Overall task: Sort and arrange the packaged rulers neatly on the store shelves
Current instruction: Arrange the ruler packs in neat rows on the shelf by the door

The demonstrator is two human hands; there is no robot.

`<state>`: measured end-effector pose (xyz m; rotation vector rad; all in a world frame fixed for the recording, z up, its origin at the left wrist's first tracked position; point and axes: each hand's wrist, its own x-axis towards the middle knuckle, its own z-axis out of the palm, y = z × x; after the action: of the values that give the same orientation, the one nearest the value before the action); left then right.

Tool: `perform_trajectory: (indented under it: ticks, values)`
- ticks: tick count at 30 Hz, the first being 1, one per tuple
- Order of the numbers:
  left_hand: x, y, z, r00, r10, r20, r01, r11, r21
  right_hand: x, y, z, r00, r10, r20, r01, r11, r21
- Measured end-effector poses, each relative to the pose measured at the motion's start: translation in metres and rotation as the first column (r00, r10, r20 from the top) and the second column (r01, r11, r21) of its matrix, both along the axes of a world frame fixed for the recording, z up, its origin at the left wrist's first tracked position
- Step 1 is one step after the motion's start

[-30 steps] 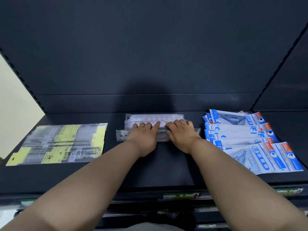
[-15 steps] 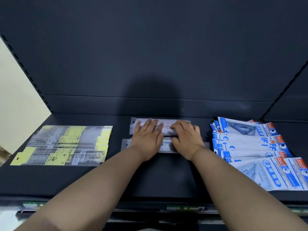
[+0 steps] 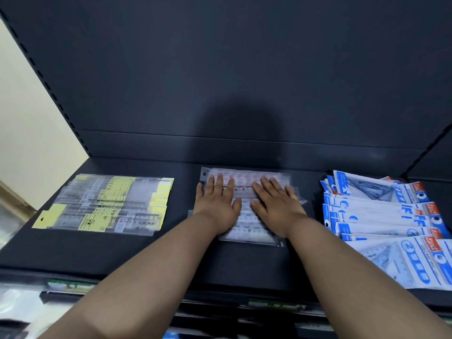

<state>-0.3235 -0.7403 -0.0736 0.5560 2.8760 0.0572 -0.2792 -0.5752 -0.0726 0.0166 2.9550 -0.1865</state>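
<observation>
Pressing flat hands (image 3: 216, 206) on clear-sleeved ruler packs (image 3: 245, 192), fanned unevenly

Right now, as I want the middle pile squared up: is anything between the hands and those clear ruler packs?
Nothing visible. The left hand and right hand lie flat directly on the clear ruler packs; the yellow-labelled pile and the blue packs lie apart at either side.
</observation>
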Motion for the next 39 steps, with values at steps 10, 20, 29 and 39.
perform_trajectory:
  ticks: [10,20,29,39]
  values:
    - [0.002,0.007,0.007,0.999,0.009,-0.036,-0.007,0.998,0.054,0.002,0.01,0.005,1.0,-0.03,-0.002,0.03,0.999,-0.019]
    - [-0.017,-0.003,0.005,0.994,0.107,0.014,-0.108,0.991,0.072,-0.017,0.0,0.002,0.999,-0.028,0.037,0.028,1.0,-0.001]
    - [-0.005,0.004,0.006,0.991,0.131,-0.023,-0.131,0.991,0.001,-0.008,0.002,0.004,0.999,-0.035,0.02,0.035,0.999,-0.04]
    - [0.028,-0.01,0.011,0.913,-0.404,0.055,0.405,0.914,-0.014,0.009,0.017,0.011,0.998,0.041,-0.039,-0.042,0.998,-0.043]
